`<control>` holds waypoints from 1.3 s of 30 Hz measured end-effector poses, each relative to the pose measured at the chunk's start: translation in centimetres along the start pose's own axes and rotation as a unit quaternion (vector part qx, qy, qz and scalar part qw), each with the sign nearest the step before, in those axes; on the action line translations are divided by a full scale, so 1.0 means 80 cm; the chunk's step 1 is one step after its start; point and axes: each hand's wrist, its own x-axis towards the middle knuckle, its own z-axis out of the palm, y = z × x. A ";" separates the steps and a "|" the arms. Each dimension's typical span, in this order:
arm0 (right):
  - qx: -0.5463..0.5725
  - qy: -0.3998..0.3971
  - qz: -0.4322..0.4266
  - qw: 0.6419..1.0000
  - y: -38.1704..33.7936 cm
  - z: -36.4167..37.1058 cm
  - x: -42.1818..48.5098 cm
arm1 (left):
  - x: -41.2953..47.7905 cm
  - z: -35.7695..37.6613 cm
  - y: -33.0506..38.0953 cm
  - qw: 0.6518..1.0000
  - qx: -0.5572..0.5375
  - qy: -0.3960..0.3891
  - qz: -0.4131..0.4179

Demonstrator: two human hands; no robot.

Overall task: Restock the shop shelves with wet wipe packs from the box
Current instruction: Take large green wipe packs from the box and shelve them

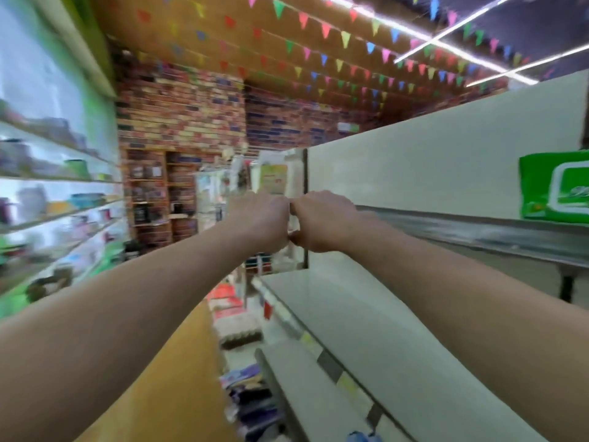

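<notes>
At the far left a wall of shelves (60, 215) carries goods too blurred to name or count. Beyond it stands a brick-pattern wall (181, 106) with one wooden rack (149, 193) of small dark items against it. Strings of coloured bunting (318, 43) cross the ceiling, with too many flags to count.

Two bare forearms reach forward from the bottom corners and meet at the middle. The left hand (264, 218) shows only its back. Its fingers are curled away from the camera, so I cannot tell whether they pinch anything. The right hand (322, 221) touches it knuckle to knuckle and is also seen from the back, with one thumb (296, 236) tucked under at the seam between the hands. Its other fingers are hidden, and whether they hold anything cannot be told. A tan flat surface (165, 378) lies under the left forearm; I cannot say what it is.

To the right is a pale grey shelf unit with three tiers in view: the upper shelf (462, 228) with a metal front rail, the middle shelf (350, 314) and the lower shelf (306, 400).

One green wet wipe pack (554, 189) is visible. It stands upright on the upper shelf at the right edge, against the back panel, well apart from both hands and partly cut off by the frame.
</notes>
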 end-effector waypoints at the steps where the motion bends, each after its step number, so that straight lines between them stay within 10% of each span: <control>1: 0.012 0.000 -0.021 1.000 -0.019 0.002 -0.001 | -0.015 0.003 -0.016 1.000 0.008 -0.014 -0.019; 17: 0.139 -0.131 -0.216 0.958 -0.384 0.022 -0.146 | -0.390 0.023 -0.232 0.949 0.057 -0.182 -0.253; 39: 0.132 -0.330 -0.486 0.798 -0.723 0.148 -0.364 | -0.815 0.135 -0.341 0.751 -0.051 -0.400 -0.523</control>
